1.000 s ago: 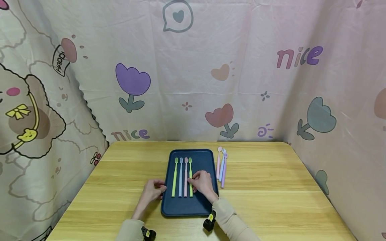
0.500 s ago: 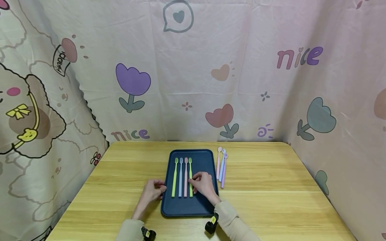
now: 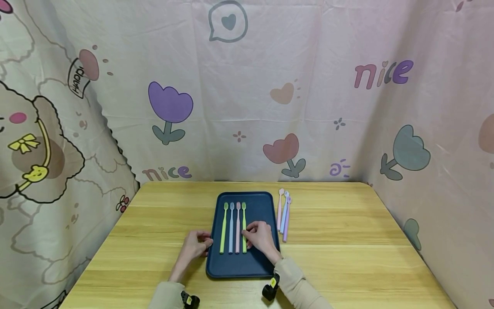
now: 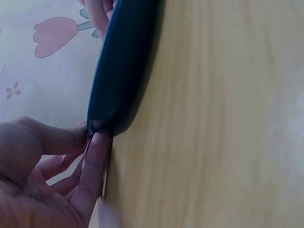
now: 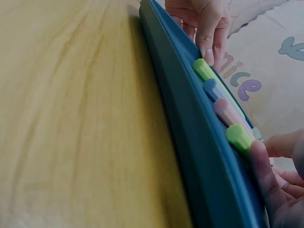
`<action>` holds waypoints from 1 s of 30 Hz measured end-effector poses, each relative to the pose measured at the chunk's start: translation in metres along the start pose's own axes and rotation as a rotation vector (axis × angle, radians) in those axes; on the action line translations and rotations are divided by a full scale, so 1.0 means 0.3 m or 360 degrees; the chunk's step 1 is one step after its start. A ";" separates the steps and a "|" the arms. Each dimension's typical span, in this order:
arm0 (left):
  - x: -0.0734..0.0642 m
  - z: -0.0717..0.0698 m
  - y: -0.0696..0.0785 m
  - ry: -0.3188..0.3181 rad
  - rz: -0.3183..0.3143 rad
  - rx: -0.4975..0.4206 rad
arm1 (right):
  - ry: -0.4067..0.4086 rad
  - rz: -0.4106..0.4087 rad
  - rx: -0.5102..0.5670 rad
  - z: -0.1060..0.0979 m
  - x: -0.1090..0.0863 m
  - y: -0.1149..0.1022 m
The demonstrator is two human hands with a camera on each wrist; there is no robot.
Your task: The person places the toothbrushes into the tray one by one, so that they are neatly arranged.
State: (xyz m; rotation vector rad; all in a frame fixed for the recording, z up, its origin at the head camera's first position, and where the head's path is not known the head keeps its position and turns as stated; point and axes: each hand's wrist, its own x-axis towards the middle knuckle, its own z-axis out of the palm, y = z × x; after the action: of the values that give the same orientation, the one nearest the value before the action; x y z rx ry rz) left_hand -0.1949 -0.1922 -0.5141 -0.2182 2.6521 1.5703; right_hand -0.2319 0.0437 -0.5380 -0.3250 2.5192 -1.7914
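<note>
Four-sided and dark blue, a tray (image 3: 259, 207) lies on the wooden table with a row of toothbrushes on it: a yellow-green toothbrush (image 3: 223, 231), a blue toothbrush (image 3: 231, 231), a pink toothbrush (image 3: 237, 227) and a second green toothbrush (image 3: 244, 219). My right hand (image 3: 260, 236) pinches the handle of that rightmost green one between thumb and fingers; its handle end (image 5: 239, 137) shows in the right wrist view. At the tray's left side, my left hand (image 3: 195, 243) grips the rim, thumb on top and a finger (image 4: 95, 161) against its outer side.
Just right of the tray, a pink toothbrush (image 3: 279, 210), a light blue toothbrush (image 3: 284, 216) and a purple toothbrush (image 3: 287, 225) lie close together on the table (image 3: 339, 240). A printed curtain (image 3: 239, 107) hangs behind the table's far edge.
My right hand has shifted very slightly right and toward me, its fingers still at the rightmost green toothbrush. The left hand and the tray stay put.
</note>
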 end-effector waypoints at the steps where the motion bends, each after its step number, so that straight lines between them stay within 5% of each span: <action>1: 0.000 0.000 0.000 0.0000 -0.0006 -0.0001 | 0.0000 0.0004 -0.0004 0.000 -0.001 0.000; 24: 0.005 -0.001 -0.002 -0.0012 0.0004 0.0012 | 0.0005 0.0035 -0.0014 0.002 -0.002 -0.004; 30: 0.002 0.001 -0.004 0.0004 0.0028 0.0020 | 0.0000 -0.0067 0.0044 -0.021 -0.009 0.002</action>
State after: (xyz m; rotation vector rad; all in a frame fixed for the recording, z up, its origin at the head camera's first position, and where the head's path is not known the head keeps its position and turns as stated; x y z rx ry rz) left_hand -0.1952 -0.1927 -0.5155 -0.1973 2.6722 1.5589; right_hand -0.2302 0.0503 -0.5366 -0.3796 2.5033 -1.8390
